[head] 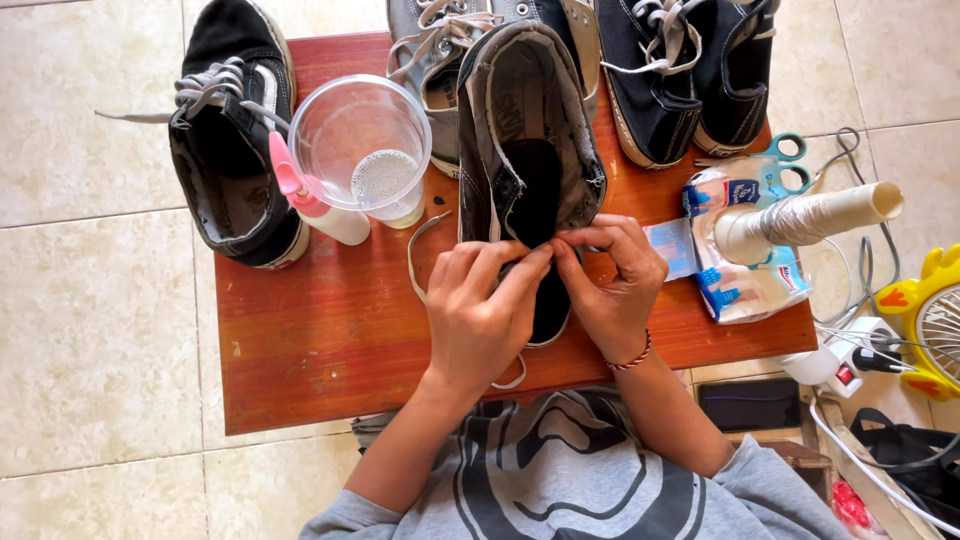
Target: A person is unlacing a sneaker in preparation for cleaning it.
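A worn black canvas shoe (527, 150) lies on a small reddish wooden table (320, 330), its opening facing up and its heel toward me. My left hand (480, 315) and my right hand (612, 285) meet over the heel end, fingertips pinched together on the edge of the shoe's back. A grey lace (415, 255) trails from the shoe to the left of my left hand. What is between my fingertips is too small to make out.
A black sneaker (225, 150) overhangs the table's left edge. A clear plastic cup (362, 140) and a white bottle with a pink nozzle (315, 200) stand beside it. More shoes (670, 80) sit at the back; scissors (785, 165), a thread cone (810, 215) and packets on the right.
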